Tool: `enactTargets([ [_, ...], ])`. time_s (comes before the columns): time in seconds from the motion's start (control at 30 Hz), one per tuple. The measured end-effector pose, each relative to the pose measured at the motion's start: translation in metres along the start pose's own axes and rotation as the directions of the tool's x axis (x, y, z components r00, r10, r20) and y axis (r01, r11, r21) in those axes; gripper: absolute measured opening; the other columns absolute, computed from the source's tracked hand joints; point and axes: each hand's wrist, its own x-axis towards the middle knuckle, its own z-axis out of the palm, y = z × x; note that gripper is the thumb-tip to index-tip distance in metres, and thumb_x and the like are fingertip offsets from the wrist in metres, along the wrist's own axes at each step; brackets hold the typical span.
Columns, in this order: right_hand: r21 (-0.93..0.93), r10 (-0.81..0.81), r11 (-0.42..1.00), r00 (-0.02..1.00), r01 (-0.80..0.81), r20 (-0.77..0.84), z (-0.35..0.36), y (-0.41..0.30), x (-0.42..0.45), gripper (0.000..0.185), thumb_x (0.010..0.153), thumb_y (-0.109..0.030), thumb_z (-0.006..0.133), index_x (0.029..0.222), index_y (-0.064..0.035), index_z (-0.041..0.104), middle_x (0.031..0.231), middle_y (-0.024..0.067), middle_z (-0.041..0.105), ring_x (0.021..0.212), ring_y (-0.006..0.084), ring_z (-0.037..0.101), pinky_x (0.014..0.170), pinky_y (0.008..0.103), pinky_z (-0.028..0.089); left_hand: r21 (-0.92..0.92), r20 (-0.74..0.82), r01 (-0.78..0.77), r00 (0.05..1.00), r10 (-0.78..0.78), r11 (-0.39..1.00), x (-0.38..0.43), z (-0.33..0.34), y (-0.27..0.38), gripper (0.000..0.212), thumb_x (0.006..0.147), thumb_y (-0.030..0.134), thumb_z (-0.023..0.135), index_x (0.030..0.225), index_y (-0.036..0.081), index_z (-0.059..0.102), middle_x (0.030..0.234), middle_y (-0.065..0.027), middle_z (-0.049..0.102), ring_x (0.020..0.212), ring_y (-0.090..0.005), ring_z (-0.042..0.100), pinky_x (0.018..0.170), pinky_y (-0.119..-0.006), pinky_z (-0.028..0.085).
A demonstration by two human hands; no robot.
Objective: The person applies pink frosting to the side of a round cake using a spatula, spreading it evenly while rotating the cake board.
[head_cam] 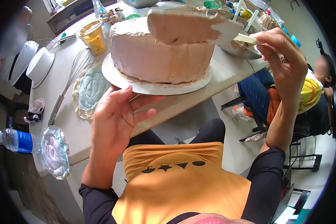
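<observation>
A round cake (159, 61) coated in pale brown frosting stands on a white round cake board (145, 89). My left hand (117, 114) is under the board's near left edge, its thumb at the rim and its fingers reaching beneath. Between the thumb and fingers of my right hand (282, 53) is the pale handle of a wide scraper (226, 32). The scraper's blade, smeared with brown frosting, is over the top right of the cake and hides part of it. Whether the blade touches the cake, I cannot tell.
Left of the cake are a tub of yellow filling (93, 37), a wire whisk (70, 84), quilted cloth mats (89, 91), a plastic water bottle (21, 140) and a white cake (40, 65). A metal bowl (249, 53) with utensils is behind my right hand. A seated person is at the right.
</observation>
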Motion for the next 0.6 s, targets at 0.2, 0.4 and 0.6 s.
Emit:
enactTargets([
  [0.2, -0.291, -0.280, 0.920, 0.960, 0.262, -0.021, 0.004, -0.009, -0.002, 0.024, 0.078, 0.007, 0.065, 0.100, -0.0014, 0.068, 0.088, 0.0097, 0.064, 0.078, 0.0182, 0.062, 0.066, 0.0260, 0.050, 0.004, 0.020, 0.005, 1.000, -0.005, 1.000, 0.001, 0.002, 0.001, 0.036, 0.093, 0.010, 0.039, 0.126, -0.004, 0.036, 0.119, -0.0212, 0.054, 0.105, -0.0361, 0.061, 0.075, -0.037, 0.060],
  [0.4, -0.409, -0.310, 0.873, 0.949, 0.266, -0.046, 0.010, -0.012, -0.008, 0.037, 0.071, 0.013, 0.067, 0.104, -0.0038, 0.070, 0.093, 0.0102, 0.062, 0.083, 0.0205, 0.062, 0.072, 0.0315, 0.054, 0.009, 0.018, 0.011, 1.000, -0.011, 1.000, 0.003, 0.003, 0.003, 0.037, 0.093, 0.010, 0.038, 0.127, -0.004, 0.034, 0.120, -0.0213, 0.054, 0.104, -0.0370, 0.061, 0.074, -0.037, 0.060],
  [0.6, -0.513, -0.334, 0.816, 0.942, 0.267, -0.041, 0.010, -0.012, -0.011, 0.040, 0.069, 0.012, 0.068, 0.105, -0.0055, 0.070, 0.096, 0.0093, 0.061, 0.086, 0.0201, 0.061, 0.070, 0.0304, 0.053, 0.001, 0.039, 0.015, 0.999, -0.015, 1.000, 0.004, 0.005, 0.003, 0.037, 0.093, 0.010, 0.038, 0.127, -0.004, 0.035, 0.118, -0.0208, 0.055, 0.103, -0.0371, 0.061, 0.073, -0.037, 0.060],
])
